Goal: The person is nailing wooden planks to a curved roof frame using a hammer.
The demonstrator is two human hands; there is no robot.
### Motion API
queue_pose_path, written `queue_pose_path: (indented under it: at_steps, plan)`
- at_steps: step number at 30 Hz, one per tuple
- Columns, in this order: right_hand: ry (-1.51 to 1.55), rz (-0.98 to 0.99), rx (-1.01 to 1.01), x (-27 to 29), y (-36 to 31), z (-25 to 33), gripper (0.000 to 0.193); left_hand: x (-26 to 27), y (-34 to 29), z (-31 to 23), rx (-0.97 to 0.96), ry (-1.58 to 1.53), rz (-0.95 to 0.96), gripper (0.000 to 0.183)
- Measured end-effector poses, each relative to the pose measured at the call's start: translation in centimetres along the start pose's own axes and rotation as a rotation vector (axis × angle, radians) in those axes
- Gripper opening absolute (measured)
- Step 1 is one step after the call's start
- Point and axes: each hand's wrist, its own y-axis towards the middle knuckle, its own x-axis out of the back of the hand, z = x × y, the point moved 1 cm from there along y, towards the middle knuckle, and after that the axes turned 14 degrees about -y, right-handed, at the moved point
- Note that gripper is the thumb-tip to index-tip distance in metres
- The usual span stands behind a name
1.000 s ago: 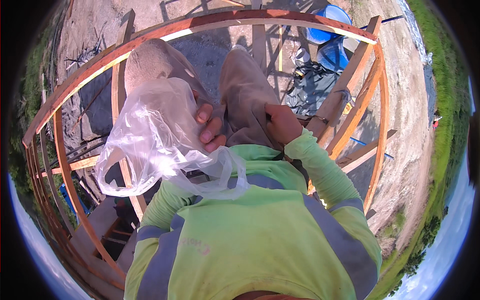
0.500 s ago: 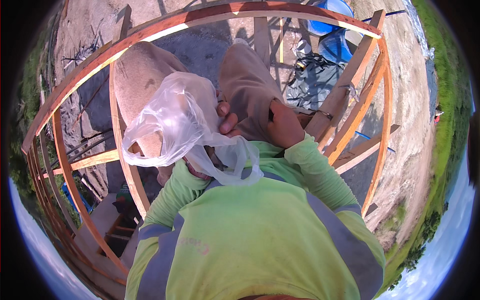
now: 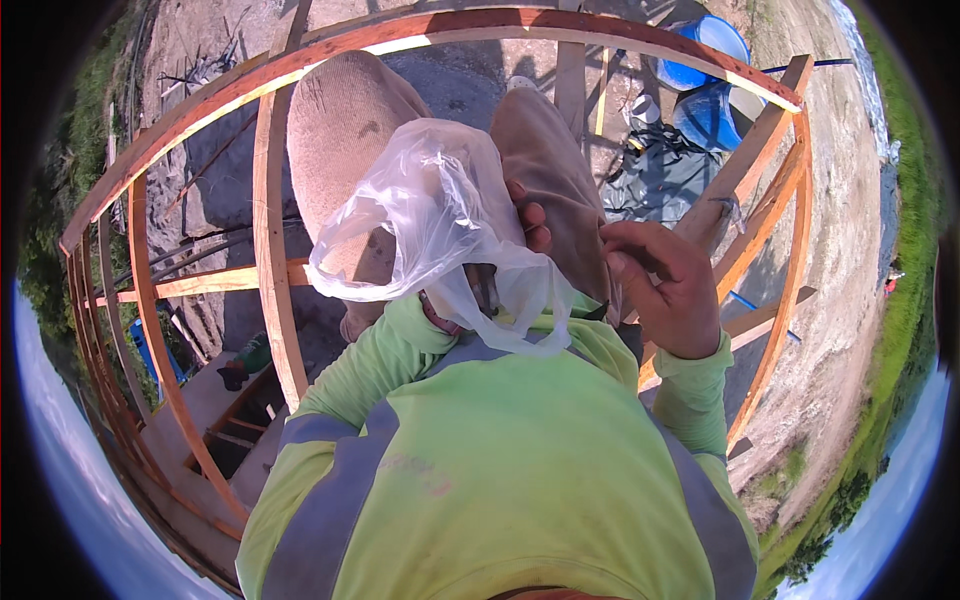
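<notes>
A thin, whitish translucent plastic bag (image 3: 430,200) lies crumpled over my lap, its loose handles trailing onto my shirt. My left hand (image 3: 535,228) is closed on the bag; only curled fingertips show past its right side, and the palm is hidden beneath the plastic. Beside my right thigh, my right hand (image 3: 672,290) has its thumb and fingers curled together near the brown trousers (image 3: 550,150). Whatever lies between those fingers, if anything, is hidden.
A curved-looking wooden beam (image 3: 480,22) spans in front of my knees, joined to posts and diagonal timbers (image 3: 765,200) on the right. Far below are blue drums (image 3: 710,115) and a dark plastic sheet (image 3: 655,175). Wooden framing (image 3: 165,330) also stands at left.
My right hand has come out from the trouser pocket area and moved right, fingers curled. The left hand still keeps the bag. The whole view has shifted slightly.
</notes>
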Motion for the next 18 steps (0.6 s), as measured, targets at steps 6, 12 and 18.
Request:
queue_pose_path:
  at_steps: [6,12,18]
  plan:
    - [-0.023,0.092,0.24,-4.1,1.3,5.1,0.016,0.3,0.9,-0.1,-0.069,0.352,-0.152,0.056]
    - [-0.133,-0.173,0.078,-4.6,3.1,4.3,0.02,-1.8,0.7,0.3,-0.235,1.347,-0.249,0.044]
    - [-0.223,-0.071,0.037,-6.1,3.1,3.9,0.026,0.1,-0.7,-1.2,-0.35,1.873,-0.284,0.054]
